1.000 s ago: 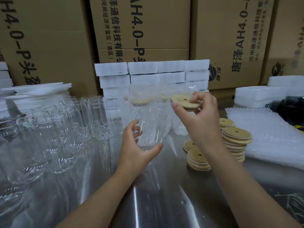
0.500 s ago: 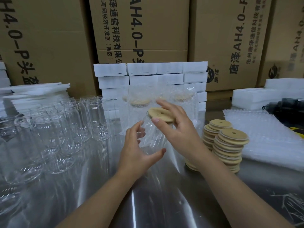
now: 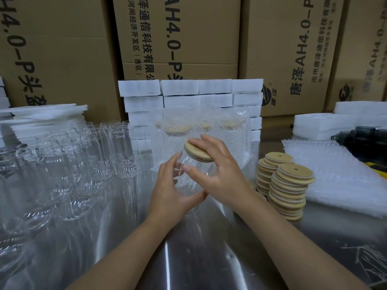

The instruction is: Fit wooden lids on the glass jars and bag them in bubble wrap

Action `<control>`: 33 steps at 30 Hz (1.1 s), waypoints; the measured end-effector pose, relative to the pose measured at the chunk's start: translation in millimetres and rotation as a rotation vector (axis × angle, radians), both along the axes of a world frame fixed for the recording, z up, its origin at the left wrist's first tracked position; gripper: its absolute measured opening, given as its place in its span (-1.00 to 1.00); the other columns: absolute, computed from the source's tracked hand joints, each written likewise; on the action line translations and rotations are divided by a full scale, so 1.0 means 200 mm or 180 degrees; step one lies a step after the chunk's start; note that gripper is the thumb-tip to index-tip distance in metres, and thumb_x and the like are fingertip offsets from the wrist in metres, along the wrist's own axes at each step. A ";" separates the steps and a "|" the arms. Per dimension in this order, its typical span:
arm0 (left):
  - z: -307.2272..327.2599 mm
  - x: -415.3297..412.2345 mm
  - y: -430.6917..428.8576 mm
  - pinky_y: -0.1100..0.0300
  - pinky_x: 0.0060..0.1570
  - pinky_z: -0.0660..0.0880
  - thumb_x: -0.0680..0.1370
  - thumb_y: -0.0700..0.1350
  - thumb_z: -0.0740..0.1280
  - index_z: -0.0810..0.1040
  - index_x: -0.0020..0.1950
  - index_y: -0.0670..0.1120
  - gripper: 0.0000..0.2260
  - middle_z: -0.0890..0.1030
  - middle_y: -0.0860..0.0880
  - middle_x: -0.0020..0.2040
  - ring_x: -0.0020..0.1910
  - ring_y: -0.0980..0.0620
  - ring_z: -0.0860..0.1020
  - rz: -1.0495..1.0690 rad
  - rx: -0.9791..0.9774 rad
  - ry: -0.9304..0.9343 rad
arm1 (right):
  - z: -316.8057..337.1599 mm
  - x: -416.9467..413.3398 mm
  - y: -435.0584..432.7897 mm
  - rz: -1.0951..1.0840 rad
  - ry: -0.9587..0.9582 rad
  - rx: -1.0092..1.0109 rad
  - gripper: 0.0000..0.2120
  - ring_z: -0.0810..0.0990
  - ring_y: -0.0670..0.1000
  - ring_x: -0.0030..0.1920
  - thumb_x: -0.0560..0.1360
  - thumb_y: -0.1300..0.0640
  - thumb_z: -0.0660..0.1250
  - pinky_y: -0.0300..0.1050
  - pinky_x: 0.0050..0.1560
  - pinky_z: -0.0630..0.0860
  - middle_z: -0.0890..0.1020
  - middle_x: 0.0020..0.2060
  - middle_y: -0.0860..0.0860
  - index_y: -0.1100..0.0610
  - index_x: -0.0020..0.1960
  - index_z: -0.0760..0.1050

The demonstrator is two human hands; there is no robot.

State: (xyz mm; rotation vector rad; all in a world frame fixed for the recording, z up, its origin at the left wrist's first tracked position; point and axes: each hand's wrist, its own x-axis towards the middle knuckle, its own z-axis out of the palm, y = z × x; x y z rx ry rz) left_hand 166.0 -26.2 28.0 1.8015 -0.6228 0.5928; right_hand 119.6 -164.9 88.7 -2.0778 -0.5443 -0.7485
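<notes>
Resting under right hand (image 3: 222, 174), lid (image 3: 198, 151) caps jar (image 3: 192, 176).

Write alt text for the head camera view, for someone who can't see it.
A person's right hand presses a round wooden lid onto a clear glass jar gripped by the left hand above a shiny metal table. Empty jars crowd the left; stacks of lids and bubble wrap lie right, with cardboard boxes behind.

"AH4.0-P" on cardboard boxes (image 3: 180, 38) (sideways)
</notes>
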 end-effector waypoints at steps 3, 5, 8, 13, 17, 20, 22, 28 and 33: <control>0.00 -0.01 -0.01 0.47 0.11 0.36 0.24 -0.01 0.62 0.19 0.31 0.37 -0.17 0.39 0.27 0.19 0.18 0.36 0.44 0.0028 -0.0001 0.0036 | 0.02 -0.03 -0.02 -0.0410 -0.0139 -0.0409 -0.51 0.15 -0.27 0.39 0.48 -0.30 0.21 -0.02 0.48 0.09 0.27 0.43 -0.17 -0.22 0.37 0.36; 0.00 -0.01 -0.01 0.50 0.10 0.36 0.25 -0.01 0.63 0.20 0.27 0.39 -0.19 0.40 0.21 0.19 0.16 0.33 0.46 0.0062 0.0002 0.0026 | 0.06 -0.05 -0.06 -0.0751 -0.0305 -0.0440 -0.45 0.17 -0.22 0.40 0.51 -0.32 -0.04 0.02 0.49 0.00 0.34 0.41 -0.14 -0.15 0.39 0.37; 0.01 -0.01 0.00 0.55 0.07 0.35 0.25 -0.03 0.64 0.21 0.24 0.41 -0.20 0.41 0.19 0.18 0.14 0.38 0.44 0.0077 0.0003 0.0005 | 0.16 -0.05 -0.21 -0.1333 -0.0440 -0.0085 -0.60 0.40 -0.06 0.29 0.61 -0.06 0.02 0.11 0.35 0.29 0.51 0.26 -0.03 0.01 0.33 0.45; 0.02 -0.03 0.00 0.44 0.10 0.35 0.26 -0.01 0.63 0.17 0.25 0.44 -0.18 0.40 0.24 0.17 0.16 0.34 0.44 0.0105 0.0022 0.0002 | 0.31 0.01 -0.69 -0.2981 0.0626 -0.0814 -0.63 0.46 0.22 0.21 0.51 0.20 0.21 0.12 0.18 0.45 0.52 0.24 0.15 0.06 0.29 0.50; 0.03 -0.04 0.00 0.39 0.11 0.38 0.26 0.00 0.63 0.15 0.23 0.46 -0.18 0.41 0.23 0.17 0.16 0.31 0.46 0.0114 0.0017 0.0011 | 0.28 0.06 -0.98 -0.3565 0.2285 -0.1418 -0.56 0.43 0.24 0.24 0.50 0.01 0.32 0.06 0.20 0.44 0.46 0.26 0.18 0.15 0.32 0.42; 0.03 -0.04 -0.01 0.37 0.10 0.40 0.26 0.00 0.63 0.16 0.23 0.46 -0.18 0.42 0.22 0.19 0.15 0.32 0.47 0.0088 0.0024 0.0019 | 0.17 0.11 -1.07 -0.3440 0.2894 -0.1665 -0.51 0.44 0.20 0.25 0.51 -0.03 0.33 0.04 0.30 0.40 0.45 0.29 0.19 0.21 0.33 0.38; 0.03 -0.05 -0.01 0.34 0.11 0.41 0.26 0.01 0.63 0.17 0.23 0.46 -0.19 0.42 0.22 0.18 0.16 0.30 0.47 0.0056 0.0032 0.0027 | 0.13 0.14 -1.08 -0.3460 0.2828 -0.1688 -0.63 0.47 0.19 0.20 0.54 0.04 0.26 0.08 0.33 0.36 0.48 0.24 0.18 0.21 0.27 0.43; 0.04 -0.06 -0.02 0.41 0.08 0.39 0.18 0.18 0.55 0.16 0.24 0.47 -0.21 0.42 0.24 0.18 0.14 0.35 0.46 0.0060 -0.0095 0.0049 | 0.27 0.09 -0.96 -0.3959 0.2013 -0.1411 -0.70 0.42 0.24 0.22 0.57 0.06 0.14 0.08 0.33 0.28 0.49 0.20 0.19 0.20 0.19 0.47; 0.06 -0.05 -0.01 0.42 0.08 0.37 0.18 0.17 0.57 0.18 0.26 0.44 -0.20 0.43 0.23 0.17 0.13 0.38 0.45 0.0157 -0.0406 -0.0020 | 0.49 -0.03 -0.65 -0.3165 0.0512 -0.0763 -0.77 0.48 0.17 -0.07 0.52 0.11 0.18 -0.01 -0.10 0.32 0.55 -0.08 0.17 0.23 0.01 0.52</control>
